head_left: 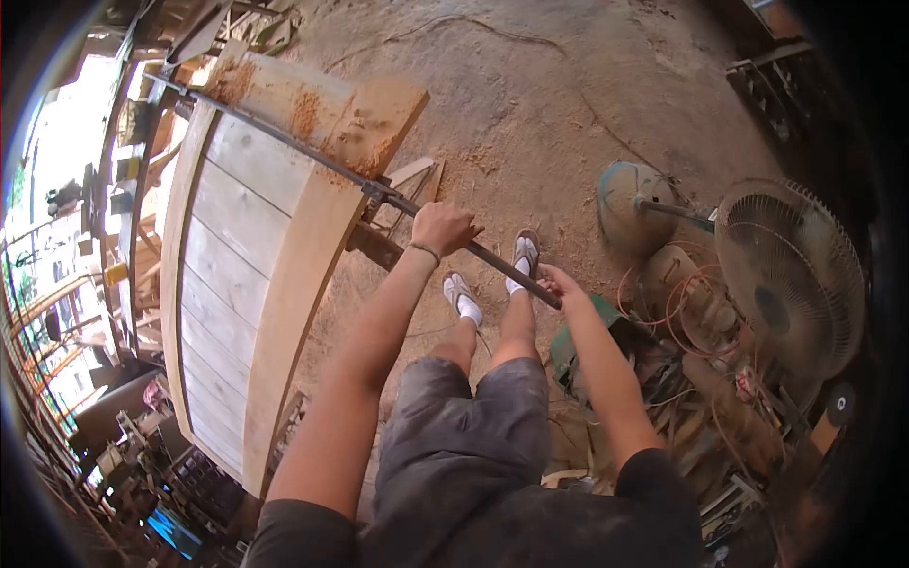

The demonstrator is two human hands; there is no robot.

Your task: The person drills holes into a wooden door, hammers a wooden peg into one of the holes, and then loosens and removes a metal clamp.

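Steel bar (pixel 322 166) runs on a long slant from the upper left of the frame down to the centre, crossing the top end of a pale wood panel (pixel 237 256). Both hands are on it! Left hand (pixel 445 227), just above centre, is closed in a full fist over the bar, knuckles up, a thin band at the wrist. Its arm comes up from the lower left, almost straight. Right hand (pixel 559 284) is at the bar's lower end, right of centre, fingers wrapped round the tip, forearm rising from the lower right with the elbow slightly bent. The hands are near each other, the left one higher up the bar. A clamp head (pixel 374 192) on the bar sits at the panel's curved edge. Beside the bar, a thick plank (pixel 331 109) is dusted with sawdust. Below the hands, two feet (pixel 461 298) in white socks stand on the dusty floor (pixel 530 114). A fan (pixel 791 275) sits at the right edge amid clutter.
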